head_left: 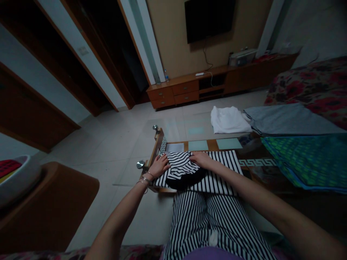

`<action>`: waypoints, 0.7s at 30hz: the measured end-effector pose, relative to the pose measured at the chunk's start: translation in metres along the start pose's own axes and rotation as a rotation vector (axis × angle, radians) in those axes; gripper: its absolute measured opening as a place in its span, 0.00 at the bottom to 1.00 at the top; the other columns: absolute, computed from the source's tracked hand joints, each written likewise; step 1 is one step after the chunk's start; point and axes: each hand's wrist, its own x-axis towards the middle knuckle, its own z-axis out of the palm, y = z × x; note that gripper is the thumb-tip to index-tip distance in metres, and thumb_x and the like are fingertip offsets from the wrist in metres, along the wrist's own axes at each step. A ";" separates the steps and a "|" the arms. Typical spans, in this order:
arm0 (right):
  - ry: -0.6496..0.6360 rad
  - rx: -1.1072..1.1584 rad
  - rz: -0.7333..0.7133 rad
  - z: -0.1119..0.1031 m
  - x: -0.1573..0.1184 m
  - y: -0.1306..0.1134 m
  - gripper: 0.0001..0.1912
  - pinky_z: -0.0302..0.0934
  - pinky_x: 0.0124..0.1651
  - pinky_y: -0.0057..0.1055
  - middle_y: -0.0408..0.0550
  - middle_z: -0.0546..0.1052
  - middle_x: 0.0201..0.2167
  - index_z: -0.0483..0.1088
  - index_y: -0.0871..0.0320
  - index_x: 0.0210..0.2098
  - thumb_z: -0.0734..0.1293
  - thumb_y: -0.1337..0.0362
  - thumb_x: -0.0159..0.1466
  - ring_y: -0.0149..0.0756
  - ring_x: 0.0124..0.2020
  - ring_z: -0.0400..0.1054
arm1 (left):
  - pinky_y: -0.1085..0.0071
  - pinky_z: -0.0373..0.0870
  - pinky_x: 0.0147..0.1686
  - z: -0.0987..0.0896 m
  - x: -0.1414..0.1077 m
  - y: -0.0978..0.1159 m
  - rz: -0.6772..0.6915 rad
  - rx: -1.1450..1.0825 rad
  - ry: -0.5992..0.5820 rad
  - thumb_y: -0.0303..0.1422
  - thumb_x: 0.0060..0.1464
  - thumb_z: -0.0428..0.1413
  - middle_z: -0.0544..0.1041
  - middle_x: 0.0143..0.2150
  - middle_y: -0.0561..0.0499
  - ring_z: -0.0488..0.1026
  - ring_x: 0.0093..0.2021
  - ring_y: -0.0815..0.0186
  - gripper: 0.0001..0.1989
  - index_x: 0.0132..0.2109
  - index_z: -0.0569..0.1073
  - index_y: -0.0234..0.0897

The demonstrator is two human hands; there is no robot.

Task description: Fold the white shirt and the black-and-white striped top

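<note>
A black-and-white striped garment [214, 177] lies spread on a low wooden table [213, 145], with one part folded over on top and a dark black section [184, 179] bunched at its middle. My left hand [159, 166] rests on the garment's left side at the fold, fingers lying on the cloth. My right hand [202, 159] lies on the far edge of the folded part. Neither hand shows a clear grip. Below them, my lap is covered in black-and-white striped trousers [206, 220].
A folded white cloth [229, 120], a grey cloth [287, 119] and a green patterned cloth [306, 160] lie to the right, near a floral bedspread [320, 86]. A white bowl [16, 177] sits on a brown surface [48, 202] at left. A wooden cabinet [173, 92] stands ahead.
</note>
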 end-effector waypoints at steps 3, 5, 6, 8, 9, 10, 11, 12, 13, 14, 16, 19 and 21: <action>0.024 -0.049 0.019 0.005 0.009 0.001 0.17 0.56 0.41 0.28 0.52 0.75 0.43 0.72 0.53 0.49 0.55 0.62 0.68 0.38 0.42 0.68 | 0.54 0.44 0.65 -0.002 0.001 0.001 0.003 0.004 -0.002 0.43 0.63 0.44 0.61 0.65 0.44 0.49 0.68 0.60 0.21 0.58 0.66 0.39; 0.049 -0.047 0.095 0.010 0.010 0.003 0.19 0.56 0.41 0.29 0.51 0.75 0.42 0.70 0.49 0.53 0.53 0.60 0.69 0.38 0.42 0.68 | 0.53 0.44 0.65 -0.003 0.001 0.001 0.000 0.008 -0.004 0.43 0.63 0.44 0.61 0.65 0.44 0.49 0.68 0.59 0.21 0.57 0.67 0.39; 0.060 -0.045 0.126 0.012 0.010 0.005 0.20 0.56 0.41 0.29 0.51 0.75 0.42 0.68 0.47 0.55 0.52 0.59 0.70 0.38 0.42 0.68 | 0.53 0.44 0.65 -0.003 0.001 0.002 -0.002 0.008 -0.004 0.43 0.63 0.44 0.61 0.65 0.44 0.49 0.68 0.59 0.21 0.56 0.67 0.39; 0.083 -0.041 0.171 0.015 0.010 0.008 0.20 0.56 0.41 0.30 0.50 0.74 0.42 0.65 0.44 0.57 0.52 0.58 0.70 0.39 0.42 0.69 | 0.52 0.44 0.64 -0.002 0.001 0.000 -0.005 0.001 0.003 0.43 0.63 0.44 0.59 0.66 0.44 0.49 0.68 0.59 0.20 0.57 0.67 0.40; 0.095 -0.039 0.191 0.017 0.009 0.009 0.21 0.56 0.40 0.30 0.50 0.74 0.42 0.65 0.43 0.58 0.52 0.57 0.70 0.39 0.41 0.69 | 0.53 0.45 0.64 -0.001 0.000 -0.001 -0.008 -0.008 0.014 0.43 0.63 0.45 0.59 0.66 0.44 0.50 0.68 0.59 0.21 0.58 0.66 0.40; 0.105 -0.036 0.210 0.018 0.009 0.009 0.21 0.56 0.40 0.30 0.50 0.74 0.42 0.64 0.43 0.58 0.51 0.57 0.70 0.39 0.41 0.69 | 0.53 0.46 0.64 0.000 0.000 -0.003 -0.015 -0.022 0.032 0.42 0.63 0.45 0.59 0.66 0.45 0.51 0.67 0.59 0.21 0.59 0.65 0.41; 0.113 -0.034 0.230 0.020 0.009 0.009 0.21 0.56 0.40 0.30 0.51 0.74 0.42 0.64 0.43 0.58 0.51 0.58 0.70 0.39 0.41 0.68 | 0.54 0.47 0.64 0.000 -0.001 -0.005 -0.028 -0.041 0.055 0.41 0.62 0.46 0.61 0.65 0.45 0.52 0.67 0.60 0.21 0.59 0.65 0.41; 0.119 -0.032 0.247 0.021 0.008 0.009 0.21 0.55 0.40 0.30 0.51 0.74 0.42 0.65 0.44 0.58 0.52 0.58 0.70 0.39 0.41 0.68 | 0.54 0.49 0.63 0.000 0.000 -0.007 -0.057 -0.061 0.084 0.38 0.62 0.46 0.63 0.64 0.46 0.55 0.65 0.60 0.20 0.58 0.67 0.40; 0.125 -0.031 0.258 0.021 0.008 0.008 0.21 0.55 0.41 0.30 0.52 0.74 0.42 0.65 0.45 0.58 0.52 0.59 0.70 0.39 0.41 0.68 | 0.55 0.51 0.62 -0.001 0.002 -0.008 -0.109 -0.078 0.129 0.36 0.61 0.46 0.66 0.62 0.46 0.57 0.64 0.60 0.18 0.56 0.69 0.39; 0.130 -0.031 0.261 0.022 0.008 0.008 0.21 0.55 0.42 0.30 0.52 0.74 0.42 0.65 0.46 0.58 0.52 0.60 0.70 0.39 0.42 0.67 | 0.56 0.54 0.61 -0.004 0.005 -0.007 -0.183 -0.090 0.192 0.33 0.61 0.46 0.69 0.59 0.46 0.60 0.62 0.59 0.16 0.53 0.71 0.38; 0.144 -0.032 0.251 0.022 0.008 0.008 0.21 0.54 0.43 0.30 0.53 0.73 0.42 0.67 0.48 0.57 0.52 0.61 0.70 0.39 0.43 0.66 | 0.56 0.57 0.60 -0.010 0.017 0.001 -0.316 -0.094 0.336 0.27 0.59 0.44 0.71 0.56 0.45 0.63 0.60 0.59 0.17 0.49 0.73 0.37; 0.147 -0.027 0.223 0.022 0.008 0.009 0.20 0.53 0.43 0.30 0.53 0.72 0.42 0.67 0.49 0.57 0.53 0.62 0.69 0.39 0.44 0.65 | 0.55 0.53 0.62 -0.017 0.043 0.030 -0.225 -0.049 0.399 0.26 0.59 0.43 0.66 0.62 0.45 0.57 0.64 0.59 0.20 0.56 0.69 0.38; 0.146 -0.028 0.212 0.021 0.008 0.011 0.20 0.53 0.43 0.30 0.53 0.72 0.41 0.67 0.49 0.57 0.53 0.61 0.70 0.39 0.44 0.64 | 0.52 0.46 0.64 -0.013 0.060 0.053 -0.058 -0.005 0.304 0.33 0.61 0.44 0.58 0.67 0.47 0.49 0.68 0.58 0.22 0.61 0.63 0.41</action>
